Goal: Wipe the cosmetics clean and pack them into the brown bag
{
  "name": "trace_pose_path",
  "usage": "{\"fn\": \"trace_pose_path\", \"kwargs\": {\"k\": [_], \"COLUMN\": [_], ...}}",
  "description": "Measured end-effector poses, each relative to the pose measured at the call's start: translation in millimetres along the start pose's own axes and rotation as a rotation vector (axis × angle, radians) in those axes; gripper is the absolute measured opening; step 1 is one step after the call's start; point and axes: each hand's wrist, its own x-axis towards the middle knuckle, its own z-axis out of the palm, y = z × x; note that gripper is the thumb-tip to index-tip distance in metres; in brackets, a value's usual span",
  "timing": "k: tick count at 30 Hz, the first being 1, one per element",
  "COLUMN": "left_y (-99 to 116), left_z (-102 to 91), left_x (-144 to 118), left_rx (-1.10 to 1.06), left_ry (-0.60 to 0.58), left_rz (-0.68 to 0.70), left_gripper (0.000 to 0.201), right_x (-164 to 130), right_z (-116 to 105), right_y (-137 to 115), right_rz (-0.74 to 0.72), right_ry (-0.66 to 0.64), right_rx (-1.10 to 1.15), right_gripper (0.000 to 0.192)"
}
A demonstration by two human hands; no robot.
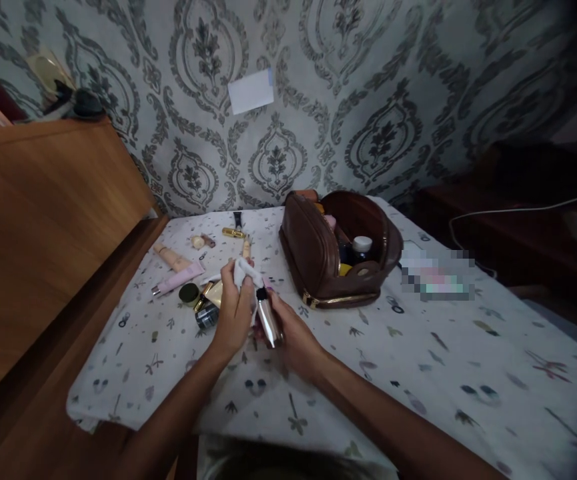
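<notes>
My left hand (237, 310) is closed on a crumpled white cloth (246, 272), which hangs down between my hands. In my right hand (293, 330) is a shiny silver tube with a black tip (269, 321), its fingers wrapped round it from the right. The cloth and tube are close together, and I cannot tell whether they touch. Just left of my left hand lie a dark jar (207, 316), a round dark green lid (189, 293) and a pinkish-lilac squeeze tube (181, 277). A brown cosmetic bag (313, 250) stands unzipped beyond my right hand, with a white-capped bottle (362, 248) inside.
Near the wall lie a gold tube (233, 233) and a small black-capped tube (238, 220). A beige tube (171, 257) rests at the left. Right of the bag is a blurred-out item (438, 275). A wooden cabinet (53, 247) borders the cloth-covered table (418, 393).
</notes>
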Motion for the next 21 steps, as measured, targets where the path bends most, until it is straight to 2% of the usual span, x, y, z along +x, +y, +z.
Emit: {"fn": "trace_pose_path", "kwargs": {"k": [3,8,13,17,21], "left_y": [-5,-10,-11,-15,-17], "left_z": [3.3,5.1,1.4,-1.8,-2.4], "left_x": [-5,-18,-33,-47,-55], "left_rx": [0.065,0.251,0.411,0.415,0.369], "left_ry": [-0.021,-0.116,-0.182,-0.208,-0.253], "left_rz": [0.003,0.193,0.293,0.366,0.452], "left_gripper": [0.034,0.029,0.030,0.033,0.039], "right_x": [1,0,1,4,6], "right_z": [4,4,1,-2,-7], "right_y": [-6,-17,-19,-20,-21], "right_rz": [0.031,0.025,-0.088,-0.139,-0.028], "right_ry": [0.024,0.061,0.050,0.025,-0.011], "right_rx": [0.074,0.161,0.173,0.151,0.190], "right_gripper": [0.042,0.041,0.042,0.040,0.032]}}
